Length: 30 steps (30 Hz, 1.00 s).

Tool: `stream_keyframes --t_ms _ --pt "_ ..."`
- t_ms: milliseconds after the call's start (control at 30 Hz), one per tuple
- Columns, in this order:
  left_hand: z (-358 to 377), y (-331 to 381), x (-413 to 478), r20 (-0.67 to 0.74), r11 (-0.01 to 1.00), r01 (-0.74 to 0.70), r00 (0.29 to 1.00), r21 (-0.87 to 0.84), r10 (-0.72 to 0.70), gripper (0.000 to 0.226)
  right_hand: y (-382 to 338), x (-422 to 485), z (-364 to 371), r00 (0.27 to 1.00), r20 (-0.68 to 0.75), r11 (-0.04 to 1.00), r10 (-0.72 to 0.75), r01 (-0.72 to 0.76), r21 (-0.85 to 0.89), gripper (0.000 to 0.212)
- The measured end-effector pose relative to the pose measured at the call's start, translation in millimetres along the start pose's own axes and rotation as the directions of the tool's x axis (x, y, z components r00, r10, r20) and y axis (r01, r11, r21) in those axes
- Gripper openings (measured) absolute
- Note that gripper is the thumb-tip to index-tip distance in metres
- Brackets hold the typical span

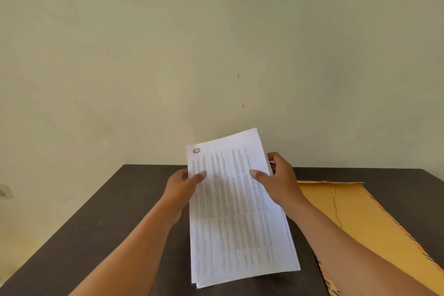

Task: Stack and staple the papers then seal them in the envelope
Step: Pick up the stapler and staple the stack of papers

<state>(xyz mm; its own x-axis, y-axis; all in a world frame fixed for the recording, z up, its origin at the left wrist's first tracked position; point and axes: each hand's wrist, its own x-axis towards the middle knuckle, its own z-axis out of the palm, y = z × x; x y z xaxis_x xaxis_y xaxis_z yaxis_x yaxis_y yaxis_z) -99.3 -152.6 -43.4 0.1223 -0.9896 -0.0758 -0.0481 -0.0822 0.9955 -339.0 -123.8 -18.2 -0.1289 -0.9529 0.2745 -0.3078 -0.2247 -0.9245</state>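
A stack of white printed papers (237, 218) is held up over the dark table (101, 223), tilted with its top end raised and its lower edge near the table's front. My left hand (182, 185) grips the stack's left edge, thumb on the top sheet. My right hand (278, 182) grips the right edge, thumb on the front and fingers behind. A small black circled mark sits at the top left corner of the top sheet. A yellow-brown envelope (365, 218) with a striped border and a string tie lies flat on the table to the right. No stapler is in view.
A plain pale wall (216, 55) rises right behind the table's far edge. A wall socket (4, 191) shows at the far left. The envelope runs under my right forearm to the table's front right.
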Motion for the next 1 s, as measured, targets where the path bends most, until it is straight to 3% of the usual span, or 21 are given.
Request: stream_keyframes --t_ms 133,267,367,500,600,700,833,1000 --pt "-9 26 -4 0.159 0.994 -0.058 0.985 -0.090 0.072 0.054 -27 4 -16 0.996 -0.008 0.995 -0.088 0.088 0.042 0.017" --pt "-3 40 -12 0.256 0.977 -0.056 0.961 -0.204 0.108 0.042 -36 4 -24 0.994 0.004 0.992 -0.111 0.111 0.059 0.018" --pt "6 48 -16 0.144 0.963 -0.109 0.979 -0.247 0.148 0.032 -30 3 -26 0.995 -0.049 0.991 -0.082 0.086 0.098 0.024" --pt "28 44 -28 -0.029 0.952 -0.265 0.964 -0.153 0.264 0.020 -16 -5 -19 0.986 -0.166 0.982 0.024 0.008 0.191 0.037" --pt "44 29 -38 -0.094 0.936 -0.345 0.936 -0.069 0.338 0.019 -6 -13 -10 0.968 -0.231 0.971 0.102 -0.046 0.233 0.026" --pt "52 20 -44 -0.149 0.921 -0.388 0.913 -0.025 0.380 0.020 1 -18 -4 0.963 -0.247 0.981 0.104 -0.058 0.186 0.014" --pt "56 16 -53 -0.204 0.901 -0.421 0.877 0.107 0.434 0.011 5 -18 -3 0.967 -0.248 0.995 0.050 -0.028 0.092 0.016" --pt "51 20 -55 -0.234 0.885 -0.439 0.854 0.155 0.465 0.020 7 -13 -11 0.971 -0.235 1.000 0.028 -0.027 0.005 0.014"
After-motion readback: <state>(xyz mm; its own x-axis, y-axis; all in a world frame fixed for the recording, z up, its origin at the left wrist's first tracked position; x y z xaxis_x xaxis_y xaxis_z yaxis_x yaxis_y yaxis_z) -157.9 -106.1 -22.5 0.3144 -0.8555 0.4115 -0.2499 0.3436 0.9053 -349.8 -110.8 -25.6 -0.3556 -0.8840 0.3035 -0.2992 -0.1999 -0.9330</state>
